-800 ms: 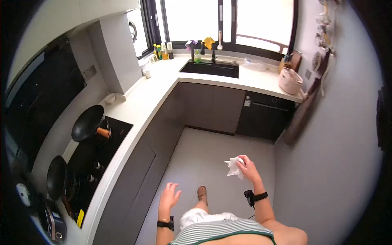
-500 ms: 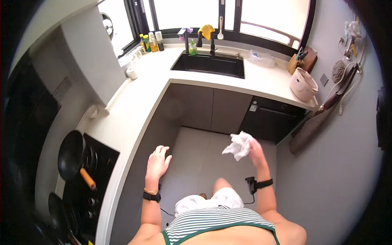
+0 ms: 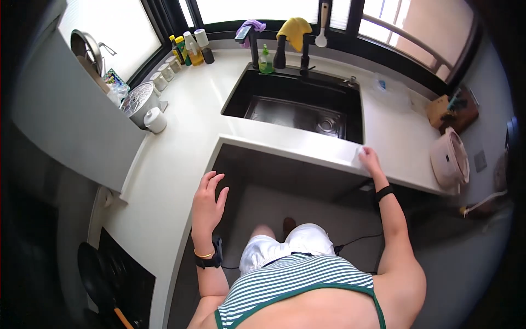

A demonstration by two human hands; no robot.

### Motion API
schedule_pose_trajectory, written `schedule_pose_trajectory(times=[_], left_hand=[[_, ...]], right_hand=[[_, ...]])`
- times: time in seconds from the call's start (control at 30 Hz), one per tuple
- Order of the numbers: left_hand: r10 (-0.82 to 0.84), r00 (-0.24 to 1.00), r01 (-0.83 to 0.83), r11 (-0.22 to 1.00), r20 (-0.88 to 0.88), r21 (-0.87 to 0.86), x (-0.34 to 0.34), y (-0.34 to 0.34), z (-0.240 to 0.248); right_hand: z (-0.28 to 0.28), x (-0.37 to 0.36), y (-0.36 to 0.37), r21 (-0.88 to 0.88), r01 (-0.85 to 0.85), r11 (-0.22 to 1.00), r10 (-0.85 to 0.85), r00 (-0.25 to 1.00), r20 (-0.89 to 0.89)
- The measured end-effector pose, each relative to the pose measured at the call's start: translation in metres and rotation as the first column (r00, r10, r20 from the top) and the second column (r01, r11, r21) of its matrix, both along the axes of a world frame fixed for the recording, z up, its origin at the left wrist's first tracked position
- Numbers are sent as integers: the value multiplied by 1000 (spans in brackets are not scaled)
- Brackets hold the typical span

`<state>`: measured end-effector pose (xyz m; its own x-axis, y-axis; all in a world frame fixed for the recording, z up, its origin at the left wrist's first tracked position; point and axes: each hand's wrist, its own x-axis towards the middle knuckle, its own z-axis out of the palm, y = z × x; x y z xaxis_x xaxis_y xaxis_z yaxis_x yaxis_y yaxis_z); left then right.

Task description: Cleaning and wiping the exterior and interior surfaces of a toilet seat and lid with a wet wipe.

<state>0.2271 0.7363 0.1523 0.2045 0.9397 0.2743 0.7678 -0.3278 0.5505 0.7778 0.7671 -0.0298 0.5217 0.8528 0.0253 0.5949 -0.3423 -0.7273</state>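
My right hand [image 3: 372, 160] is closed on a crumpled white cloth [image 3: 359, 155] at the counter's front edge, just right of the sink. Most of the cloth is hidden behind the hand or blends with the white counter [image 3: 279, 138]. To the left, my left hand [image 3: 207, 203] hangs in the air with fingers apart, holding nothing, near the inner edge of the left counter. The black sink [image 3: 293, 82] lies ahead between the two hands, with no dishes seen in it.
A green soap bottle [image 3: 266, 61] and a faucet draped with a yellow cloth [image 3: 295, 32] stand behind the sink. A pink bin [image 3: 448, 159] and a knife block [image 3: 438, 111] are at the right. A black pan [image 3: 96, 274] rests on the stove at lower left.
I have stepped forward, closer to the sink. My right hand has carried the white cloth from over the floor to the counter edge. My left hand stays empty.
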Motion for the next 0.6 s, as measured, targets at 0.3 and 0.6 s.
schedule_pose_trajectory(times=[0.3, 0.6], left_hand=[[-91, 993, 96, 994, 77, -55, -1, 174, 20], [-358, 825, 396, 918, 437, 5, 78, 385, 8]], right_hand=[[27, -181, 145, -204, -722, 661, 738, 675, 1], [33, -294, 293, -177, -894, 412, 911, 411, 46]])
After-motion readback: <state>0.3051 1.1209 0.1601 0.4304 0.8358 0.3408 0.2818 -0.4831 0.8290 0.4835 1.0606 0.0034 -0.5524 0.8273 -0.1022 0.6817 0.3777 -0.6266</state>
